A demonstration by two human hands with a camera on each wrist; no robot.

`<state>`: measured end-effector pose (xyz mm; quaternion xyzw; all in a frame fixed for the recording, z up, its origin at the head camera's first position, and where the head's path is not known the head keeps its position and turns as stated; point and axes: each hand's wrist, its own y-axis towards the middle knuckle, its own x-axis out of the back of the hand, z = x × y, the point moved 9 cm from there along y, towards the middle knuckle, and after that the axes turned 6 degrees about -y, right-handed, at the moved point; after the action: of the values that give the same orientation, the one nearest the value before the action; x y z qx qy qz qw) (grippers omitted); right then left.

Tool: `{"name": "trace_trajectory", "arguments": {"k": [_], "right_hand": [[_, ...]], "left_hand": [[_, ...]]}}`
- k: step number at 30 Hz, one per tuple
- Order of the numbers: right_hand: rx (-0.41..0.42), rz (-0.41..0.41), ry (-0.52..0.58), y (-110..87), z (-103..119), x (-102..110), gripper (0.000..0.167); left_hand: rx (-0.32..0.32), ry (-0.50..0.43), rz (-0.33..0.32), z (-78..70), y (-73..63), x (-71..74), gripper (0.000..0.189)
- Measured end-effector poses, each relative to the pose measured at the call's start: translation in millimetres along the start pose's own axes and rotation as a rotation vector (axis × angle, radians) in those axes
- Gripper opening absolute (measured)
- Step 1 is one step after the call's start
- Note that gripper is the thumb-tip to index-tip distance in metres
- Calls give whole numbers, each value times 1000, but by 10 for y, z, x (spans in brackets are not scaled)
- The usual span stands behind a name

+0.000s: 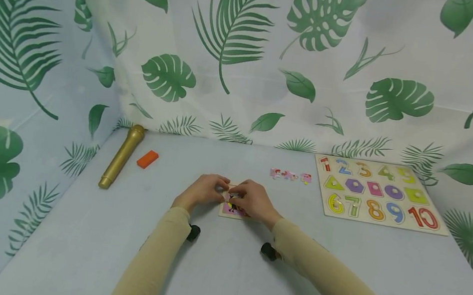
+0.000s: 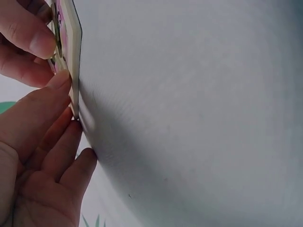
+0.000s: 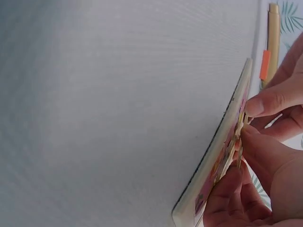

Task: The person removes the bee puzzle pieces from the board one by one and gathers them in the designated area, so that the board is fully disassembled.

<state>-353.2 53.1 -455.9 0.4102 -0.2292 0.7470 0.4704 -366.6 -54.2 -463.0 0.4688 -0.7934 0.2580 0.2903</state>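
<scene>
A small wooden jigsaw board (image 1: 233,214) with a pink picture lies on the table between both hands. My left hand (image 1: 205,189) holds it at the left side: the thumb rests over the edge and the fingers are along its corner, as the left wrist view shows. Over the board my right hand (image 1: 254,202) pinches a thin jigsaw piece (image 3: 240,155) between thumb and fingers. The tips of both hands meet close together there. Fingers hide the upper part of the picture in the head view.
Several loose pink jigsaw pieces (image 1: 289,175) lie behind to the right. Beyond them is a wooden number-and-shape board (image 1: 322,185). At the left are a gold microphone (image 1: 122,157) and an orange block (image 1: 147,159). A leaf-print curtain (image 1: 242,103) hangs behind the table.
</scene>
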Motion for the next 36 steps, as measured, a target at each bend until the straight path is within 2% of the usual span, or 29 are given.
{"name": "trace_trajectory", "arguments": {"k": [9,13,18,21,26,29,32,36], "right_hand": [[-124,25,75,9,-161,35,27],[-190,26,130,26,-270,127,29],[-266,13,166,28,-508,298,31],[-291,-13,172,15,-681,423,32],[-347,-45,180,-27,-1010,593,32],[-382,-43,148,-48,-1178,647,34],[-407,-34,115,-58,-1283,674,35],[-392,-20,99,-51,-1295,676,35]], "left_hand": [[3,16,-20,0,-6,11,36],[13,10,-24,0,-4,17,36],[57,-19,-25,24,-1,20,36],[75,-37,-25,39,-2,15,37],[66,-48,-33,33,-11,10,37],[58,-48,-34,23,-20,5,37],[53,-49,-32,14,-26,0,37],[56,-58,-34,10,-27,2,36]]}}
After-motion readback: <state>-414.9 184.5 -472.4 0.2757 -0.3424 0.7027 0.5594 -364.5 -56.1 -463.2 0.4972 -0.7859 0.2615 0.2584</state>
